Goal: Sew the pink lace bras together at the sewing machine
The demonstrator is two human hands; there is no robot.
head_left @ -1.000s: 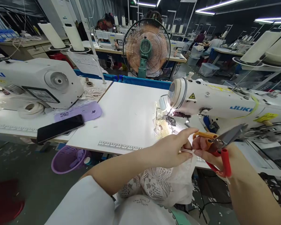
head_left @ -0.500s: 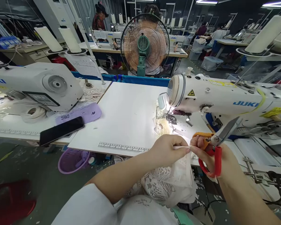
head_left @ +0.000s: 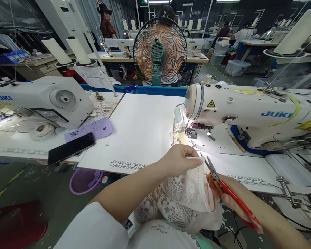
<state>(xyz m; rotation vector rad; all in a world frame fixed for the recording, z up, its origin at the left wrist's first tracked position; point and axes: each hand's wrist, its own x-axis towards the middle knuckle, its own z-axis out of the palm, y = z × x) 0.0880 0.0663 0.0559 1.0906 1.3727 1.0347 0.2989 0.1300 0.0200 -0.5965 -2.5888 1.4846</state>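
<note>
My left hand (head_left: pixel 180 160) pinches the upper edge of a pale lace garment (head_left: pixel 175 200), just in front of the sewing machine (head_left: pixel 238 107). The rest of the lace hangs down over my lap. Scissors (head_left: pixel 235 197) with red and orange handles are gripped in my right hand (head_left: pixel 220 192). Their blades are parted and point up and to the left, close to the garment's edge beside my left fingertips. Whether the blades touch the fabric I cannot tell.
A second sewing machine (head_left: pixel 41 100) stands at the left, with a black phone (head_left: pixel 71 148) and a purple card (head_left: pixel 100 128) near it. Below the table edge is a purple basket (head_left: pixel 84 181). A large fan (head_left: pixel 160 52) stands beyond the table; people sit and stand farther back.
The scissors have swung from pointing up and right to pointing up and left at the garment's edge. My right hand has moved lower and off the fabric; my left hand has shifted slightly left.
</note>
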